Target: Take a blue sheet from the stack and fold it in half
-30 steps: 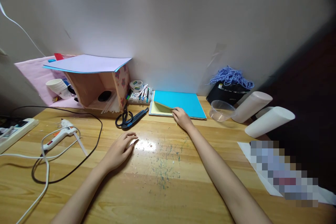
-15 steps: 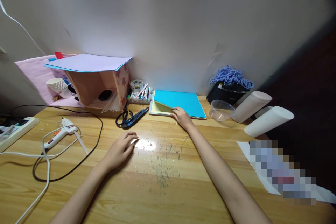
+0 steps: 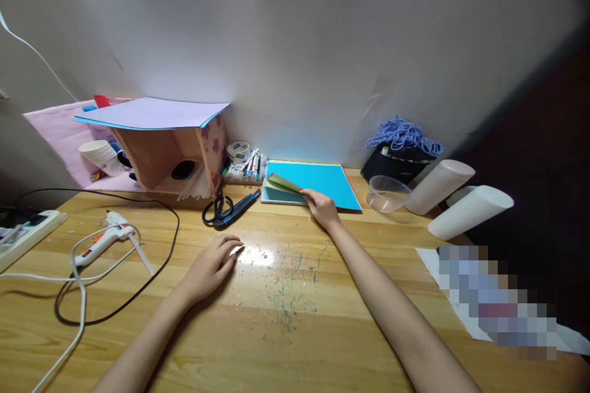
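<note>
A wooden table [image 3: 286, 331] with a glossy yellow top runs up against a plain pale wall [image 3: 322, 43]; a bright glare and scattered green-blue paint specks mark its middle. The right side of the room falls into dark shadow.

A paper stack [image 3: 318, 181] lies flat at the back of the table, touching the wall's foot, its long axis running left to right along the wall. The top sheet is cyan. The near left corner of the upper sheets is lifted and curls back toward the wall, showing an olive-green underside. The right hand [image 3: 324, 207] pinches that lifted edge between thumb and fingers, arm stretched forward. The left hand [image 3: 212, 265] rests palm down on the table, fingers loosely spread, holding nothing, well apart from the stack.

Just left of the stack lie scissors [image 3: 218, 209] and a knife [image 3: 242, 204], with markers [image 3: 246, 166] and tape [image 3: 238, 150] behind them. Further left stands a box [image 3: 177, 156] roofed by a lilac sheet [image 3: 152, 113], with cups [image 3: 99, 153] beside it. A glue gun [image 3: 108, 234] and a power strip [image 3: 27, 230] sit at the far left among cables. Right of the stack are a clear bowl [image 3: 388, 193], purple yarn [image 3: 405, 134] on a black box, and 2 white rolls [image 3: 461, 199].
</note>
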The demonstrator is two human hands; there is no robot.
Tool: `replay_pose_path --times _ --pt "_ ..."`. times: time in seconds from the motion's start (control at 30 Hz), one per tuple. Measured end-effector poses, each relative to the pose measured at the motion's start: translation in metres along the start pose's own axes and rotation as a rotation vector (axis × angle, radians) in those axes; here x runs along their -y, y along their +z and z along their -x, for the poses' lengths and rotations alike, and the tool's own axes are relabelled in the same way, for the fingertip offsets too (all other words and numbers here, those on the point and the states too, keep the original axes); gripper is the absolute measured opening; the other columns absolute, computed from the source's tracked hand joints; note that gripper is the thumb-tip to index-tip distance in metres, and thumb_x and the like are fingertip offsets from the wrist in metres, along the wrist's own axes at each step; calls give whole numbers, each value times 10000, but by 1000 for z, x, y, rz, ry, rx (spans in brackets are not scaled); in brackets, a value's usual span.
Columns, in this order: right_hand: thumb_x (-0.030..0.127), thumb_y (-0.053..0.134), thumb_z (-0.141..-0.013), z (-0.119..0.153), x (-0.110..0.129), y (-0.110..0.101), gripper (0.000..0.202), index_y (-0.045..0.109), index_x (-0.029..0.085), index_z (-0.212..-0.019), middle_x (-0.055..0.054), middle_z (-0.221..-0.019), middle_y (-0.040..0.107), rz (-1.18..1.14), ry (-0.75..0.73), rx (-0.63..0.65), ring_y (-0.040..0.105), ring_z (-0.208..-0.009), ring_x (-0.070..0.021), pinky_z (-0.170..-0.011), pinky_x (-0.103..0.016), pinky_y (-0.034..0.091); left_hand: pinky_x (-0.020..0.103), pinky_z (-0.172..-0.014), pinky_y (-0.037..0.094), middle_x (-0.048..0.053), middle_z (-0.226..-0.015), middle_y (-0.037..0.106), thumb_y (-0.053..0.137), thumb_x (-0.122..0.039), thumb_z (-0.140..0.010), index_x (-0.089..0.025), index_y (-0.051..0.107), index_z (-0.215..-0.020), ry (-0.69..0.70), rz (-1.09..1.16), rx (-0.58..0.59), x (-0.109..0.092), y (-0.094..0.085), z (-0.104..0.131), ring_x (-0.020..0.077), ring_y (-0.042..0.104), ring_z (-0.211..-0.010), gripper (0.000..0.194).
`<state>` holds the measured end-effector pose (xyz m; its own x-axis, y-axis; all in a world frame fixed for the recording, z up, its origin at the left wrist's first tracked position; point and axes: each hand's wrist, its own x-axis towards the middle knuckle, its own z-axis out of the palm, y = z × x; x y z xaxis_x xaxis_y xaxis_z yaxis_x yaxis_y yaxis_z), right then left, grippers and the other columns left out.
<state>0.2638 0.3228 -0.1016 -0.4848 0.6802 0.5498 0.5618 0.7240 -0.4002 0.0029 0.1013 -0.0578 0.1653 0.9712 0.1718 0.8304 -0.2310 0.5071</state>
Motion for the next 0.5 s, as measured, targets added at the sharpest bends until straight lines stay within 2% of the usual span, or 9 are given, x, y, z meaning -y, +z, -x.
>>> replay_pose_path --times 0.1,0.17,0.3,0.5 --pt "267 386 -898 1 1 -1 275 516 212 -1134 -28 -1033 626 -16 76 22 586 -922 -177 -744 -254 458 333 -906 402 66 -1118 526 361 -267 -857 -230 541 -1079 1 6 2 -2 0 0 201 483 -1042 288" --pt "264 394 -893 1 1 -1 249 575 217 -1058 -33 -1010 637 -5 107 32 587 -923 -187 -759 -259 449 335 -903 401 68 -1112 530 355 -269 -859 -228 538 -1082 2 4 10 -2 0 0 203 485 -1038 291" --pt "273 409 -879 0 -3 3 244 639 201 -922 -67 -979 648 15 176 -22 579 -934 -221 -788 -299 432 339 -908 393 70 -1110 530 349 -270 -862 -225 532 -1087 0 -6 16 -2 1 0 203 483 -1037 293" --pt "242 466 -816 -1 -8 2 183 642 199 -793 -55 -905 661 -59 207 -105 594 -869 -203 -769 -294 444 328 -908 389 63 -1102 528 359 -257 -860 -225 533 -1075 5 -5 22 -2 1 1 197 479 -1037 279"
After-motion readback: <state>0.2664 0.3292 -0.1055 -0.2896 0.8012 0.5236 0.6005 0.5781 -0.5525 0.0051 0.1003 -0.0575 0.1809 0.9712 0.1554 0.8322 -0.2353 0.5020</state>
